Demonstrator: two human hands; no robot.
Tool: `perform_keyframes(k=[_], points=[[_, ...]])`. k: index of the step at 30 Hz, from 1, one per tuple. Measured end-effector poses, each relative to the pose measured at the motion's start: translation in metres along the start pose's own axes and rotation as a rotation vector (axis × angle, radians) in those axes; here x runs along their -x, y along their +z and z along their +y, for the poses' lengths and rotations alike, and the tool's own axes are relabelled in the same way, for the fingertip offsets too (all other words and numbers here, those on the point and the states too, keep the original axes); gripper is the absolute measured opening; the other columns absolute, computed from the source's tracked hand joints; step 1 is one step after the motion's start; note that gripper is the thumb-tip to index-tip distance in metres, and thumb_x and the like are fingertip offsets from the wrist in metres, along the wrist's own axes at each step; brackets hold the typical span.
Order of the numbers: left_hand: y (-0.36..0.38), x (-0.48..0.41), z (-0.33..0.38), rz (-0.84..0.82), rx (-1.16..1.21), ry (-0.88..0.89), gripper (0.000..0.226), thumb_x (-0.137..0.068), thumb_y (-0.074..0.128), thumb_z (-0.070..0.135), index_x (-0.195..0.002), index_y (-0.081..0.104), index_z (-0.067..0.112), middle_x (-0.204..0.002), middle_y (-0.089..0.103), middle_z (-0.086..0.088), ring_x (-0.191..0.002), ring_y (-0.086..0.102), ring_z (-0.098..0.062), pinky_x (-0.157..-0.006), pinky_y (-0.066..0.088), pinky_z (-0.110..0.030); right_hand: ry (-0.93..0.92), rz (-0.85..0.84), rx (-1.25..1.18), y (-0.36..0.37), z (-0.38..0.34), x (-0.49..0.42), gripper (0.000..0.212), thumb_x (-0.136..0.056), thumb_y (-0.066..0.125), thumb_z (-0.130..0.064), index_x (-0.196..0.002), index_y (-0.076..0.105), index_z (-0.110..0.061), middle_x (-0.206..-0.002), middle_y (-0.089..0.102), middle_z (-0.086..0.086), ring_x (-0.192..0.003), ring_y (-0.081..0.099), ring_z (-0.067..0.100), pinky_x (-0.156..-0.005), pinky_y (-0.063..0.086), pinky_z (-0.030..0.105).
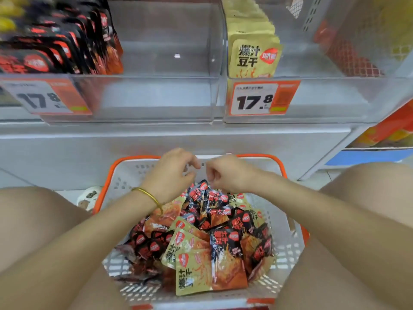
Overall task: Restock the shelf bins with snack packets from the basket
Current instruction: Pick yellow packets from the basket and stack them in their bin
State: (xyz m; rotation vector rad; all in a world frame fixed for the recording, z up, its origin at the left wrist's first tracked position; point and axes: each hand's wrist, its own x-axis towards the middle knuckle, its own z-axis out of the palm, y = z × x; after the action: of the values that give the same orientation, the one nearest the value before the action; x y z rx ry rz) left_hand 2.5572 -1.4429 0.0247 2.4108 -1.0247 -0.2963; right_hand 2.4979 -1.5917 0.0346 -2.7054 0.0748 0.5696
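A white basket with an orange rim (290,249) stands on the floor between my knees, holding several black snack packets (225,242) and yellow snack packets (192,274). Both hands hover over its far end. My right hand (225,175) pinches the top edge of a black packet (204,190) that stands up out of the pile. My left hand (172,173), with a gold bangle on the wrist, is just beside it, its fingers loosely curled around nothing I can see. Above, a clear left bin (156,97) holds black packets (67,45) at its left side. A clear right bin (335,99) holds yellow packets (252,54).
Orange price tags reading 17.8 hang on the left bin front (44,97) and the right bin front (261,97). Red mesh-patterned goods (348,57) lie at the right bin's far right. A grey shelf ledge (178,133) runs below the bins. My knees flank the basket.
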Motion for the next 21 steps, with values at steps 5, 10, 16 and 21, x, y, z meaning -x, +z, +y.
perform_keyframes(k=[5,10,16,21], points=[[0.018,0.000,-0.016,-0.279,-0.209,-0.079,0.016,-0.091,0.054,0.020,-0.106,0.060,0.016,-0.113,0.052,-0.004,-0.106,0.053,-0.021,-0.091,0.044,-0.034,-0.004,-0.311,0.099,0.095,0.009,-0.039,0.026,-0.091,0.059,-0.022,-0.108,0.061,-0.002,-0.108,0.064,0.014,-0.099,0.059,0.030,-0.078,0.047,0.036],[0.021,-0.001,-0.022,-0.310,-0.341,-0.106,0.021,-0.093,0.052,0.022,-0.113,0.058,0.016,-0.120,0.051,-0.006,-0.110,0.051,-0.024,-0.095,0.043,-0.038,-0.014,-0.250,-0.184,0.145,-0.002,-0.055,0.030,-0.096,0.052,-0.030,-0.117,0.058,-0.010,-0.111,0.061,0.010,-0.097,0.055,0.027,-0.084,0.047,0.037],[0.021,-0.006,-0.028,-0.365,-0.377,-0.160,0.025,-0.093,0.052,0.025,-0.115,0.058,0.013,-0.119,0.054,-0.008,-0.110,0.053,-0.025,-0.094,0.045,-0.040,0.005,-0.105,-0.316,0.128,0.003,-0.060,0.047,-0.092,0.059,-0.016,-0.054,0.031,-0.016,-0.057,0.034,0.001,-0.065,0.039,0.021,-0.056,0.031,0.031],[0.018,-0.010,-0.029,-0.458,-0.348,-0.198,0.031,-0.095,0.051,0.028,-0.121,0.051,0.012,-0.118,0.058,-0.008,-0.105,0.055,-0.024,-0.087,0.047,-0.036,0.157,-0.091,-0.728,0.059,0.021,-0.046,0.029,-0.093,0.057,-0.008,-0.066,0.047,-0.009,-0.068,0.051,0.004,-0.066,0.055,0.014,-0.076,0.057,0.039]])
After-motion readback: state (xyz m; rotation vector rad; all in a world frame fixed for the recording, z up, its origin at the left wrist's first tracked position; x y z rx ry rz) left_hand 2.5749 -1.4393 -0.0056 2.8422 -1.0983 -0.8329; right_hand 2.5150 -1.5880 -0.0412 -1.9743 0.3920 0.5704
